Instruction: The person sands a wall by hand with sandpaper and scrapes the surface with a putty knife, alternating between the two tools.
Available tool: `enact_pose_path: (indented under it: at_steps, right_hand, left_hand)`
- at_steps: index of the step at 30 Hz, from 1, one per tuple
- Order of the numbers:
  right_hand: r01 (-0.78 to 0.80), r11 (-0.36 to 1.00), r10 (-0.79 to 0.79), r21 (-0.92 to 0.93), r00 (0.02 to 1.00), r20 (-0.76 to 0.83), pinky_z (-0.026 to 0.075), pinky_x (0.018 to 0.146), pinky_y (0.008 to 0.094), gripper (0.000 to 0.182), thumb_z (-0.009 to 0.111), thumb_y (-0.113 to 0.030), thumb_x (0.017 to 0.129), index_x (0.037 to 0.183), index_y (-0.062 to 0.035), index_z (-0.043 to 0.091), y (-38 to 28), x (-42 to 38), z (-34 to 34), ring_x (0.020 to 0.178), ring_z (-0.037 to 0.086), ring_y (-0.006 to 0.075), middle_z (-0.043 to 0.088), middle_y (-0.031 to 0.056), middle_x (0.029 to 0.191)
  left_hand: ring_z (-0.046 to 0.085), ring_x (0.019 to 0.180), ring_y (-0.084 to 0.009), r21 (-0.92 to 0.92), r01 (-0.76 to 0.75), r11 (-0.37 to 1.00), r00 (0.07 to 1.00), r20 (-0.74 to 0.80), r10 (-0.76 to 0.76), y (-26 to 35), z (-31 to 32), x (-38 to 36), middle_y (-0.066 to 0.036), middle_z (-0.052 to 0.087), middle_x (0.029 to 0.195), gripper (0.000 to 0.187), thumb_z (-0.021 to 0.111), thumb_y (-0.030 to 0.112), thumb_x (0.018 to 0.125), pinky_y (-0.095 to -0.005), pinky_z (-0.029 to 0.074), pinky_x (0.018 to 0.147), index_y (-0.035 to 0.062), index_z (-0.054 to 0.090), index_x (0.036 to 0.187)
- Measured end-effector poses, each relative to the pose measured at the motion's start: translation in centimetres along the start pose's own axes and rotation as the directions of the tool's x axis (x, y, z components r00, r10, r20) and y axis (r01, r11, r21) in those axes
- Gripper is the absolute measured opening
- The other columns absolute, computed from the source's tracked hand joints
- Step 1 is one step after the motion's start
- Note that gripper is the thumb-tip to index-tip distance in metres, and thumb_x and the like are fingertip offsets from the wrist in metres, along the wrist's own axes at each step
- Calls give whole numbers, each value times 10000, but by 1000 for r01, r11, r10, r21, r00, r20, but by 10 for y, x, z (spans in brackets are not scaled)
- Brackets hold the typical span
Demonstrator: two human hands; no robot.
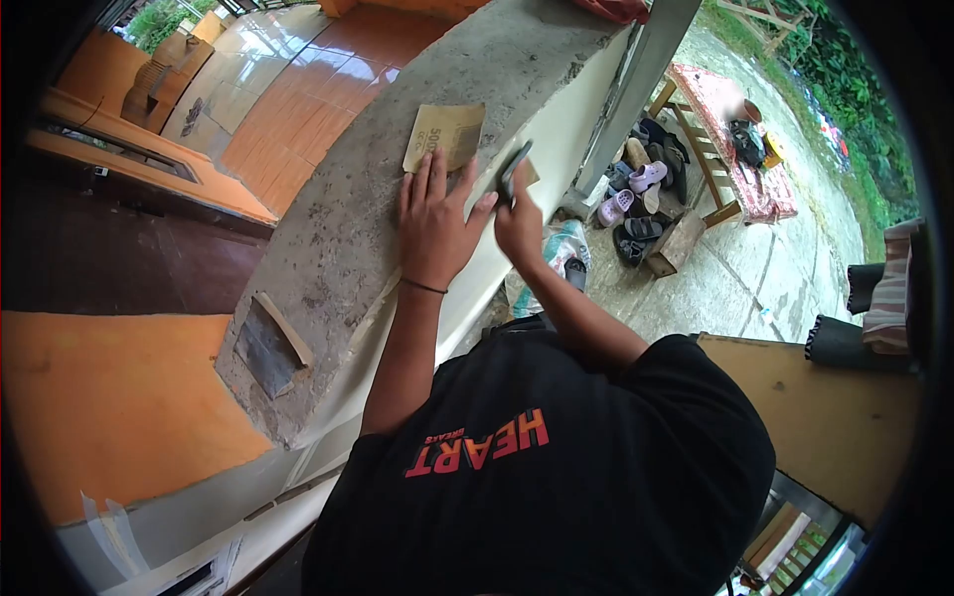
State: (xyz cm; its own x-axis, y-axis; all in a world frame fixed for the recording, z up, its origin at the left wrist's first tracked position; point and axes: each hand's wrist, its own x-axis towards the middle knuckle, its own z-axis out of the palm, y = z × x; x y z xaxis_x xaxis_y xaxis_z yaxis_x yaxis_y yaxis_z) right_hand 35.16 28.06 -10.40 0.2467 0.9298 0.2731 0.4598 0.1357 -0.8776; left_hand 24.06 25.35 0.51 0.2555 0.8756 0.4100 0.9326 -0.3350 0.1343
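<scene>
A tan sheet of sandpaper (457,129), printed side up, lies on the rough concrete ledge (348,219). My left hand (437,219) rests flat with its fingers spread, fingertips on the sheet's near edge. Just right of it, over the ledge's pale side, my right hand (519,223) is closed around a thin, dark, curved piece (513,167). A bit of tan shows beside that piece; it looks like sandpaper, though the fingers hide much of it. Farther down the ledge lies another piece of sandpaper (266,348), dark side up, one tan edge curled.
Below the ledge on the right, several shoes and sandals (646,189) are piled by a wooden block (678,243). A bench (730,139) with a patterned cover stands behind them. A post (656,70) rises from the ledge's far end. Left of the ledge is a tiled floor (298,109).
</scene>
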Motion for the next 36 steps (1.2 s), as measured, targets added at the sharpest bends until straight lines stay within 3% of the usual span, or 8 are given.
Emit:
enact_pose_path:
  at_steps: [2,9,15,16,20,30,32,36]
  right_hand:
    - [152,987,-152,47,988,-9,387,881,399,686,397,64,727,1361,-87,183,3,-11,7,1106,442,401,420,293,1202]
    - [-340,938,342,-67,939,24,461,675,445,675,432,-73,733,1362,-119,193,13,66,-17,769,592,389,596,261,805]
    - [213,976,-210,-53,975,68,320,958,394,711,391,55,746,1365,-27,51,14,-53,45,1199,324,413,279,322,1301]
    - [-17,993,1,114,990,142,258,1004,373,691,379,70,746,1354,1,58,18,-44,42,1261,199,404,169,311,1353]
    - [-280,929,307,-241,948,82,452,715,431,775,468,-62,722,1371,-103,48,44,29,14,816,578,409,591,268,856]
    - [77,997,-77,-13,997,4,408,835,422,748,413,-1,738,1381,-106,46,38,-35,42,1004,489,445,417,308,1195]
    - [-363,919,382,-152,915,127,436,771,433,745,456,-62,726,1365,-67,73,34,24,14,904,545,431,556,292,983]
    - [-379,917,391,-123,916,89,458,709,418,742,465,-76,718,1366,-70,103,72,81,5,817,581,397,586,275,883]
  left_hand:
    - [399,1150,-302,63,-16,998,998,-55,19,-1,-1,1,-167,437,1238,495,483,364,837,-411,280,979,55,458,1223]
    - [487,978,-303,-123,2,992,986,-166,-22,-13,6,-3,-156,538,1046,440,480,262,846,-381,363,880,-37,467,1169]
    - [514,946,-304,-128,24,991,980,-195,-49,-10,4,-1,-147,567,1018,400,502,225,828,-380,369,880,-19,500,1145]
    - [514,946,-304,-131,22,991,981,-187,-46,-10,3,0,-147,567,1018,400,502,225,828,-380,369,880,-19,500,1145]
    - [517,951,-295,-113,3,994,979,-202,-26,-11,6,-2,-143,573,1011,403,515,229,821,-383,371,878,-7,504,1148]
    - [521,955,-295,-87,9,996,981,-193,-26,-7,4,-1,-140,577,1028,403,530,239,815,-383,366,896,8,513,1144]
    - [521,957,-297,-109,14,994,984,-173,-32,-6,2,-3,-141,577,1030,403,533,240,814,-382,365,900,8,513,1143]
    - [518,965,-302,-112,8,994,984,-176,-28,-8,3,-2,-145,574,1038,409,539,248,813,-381,372,895,7,514,1141]
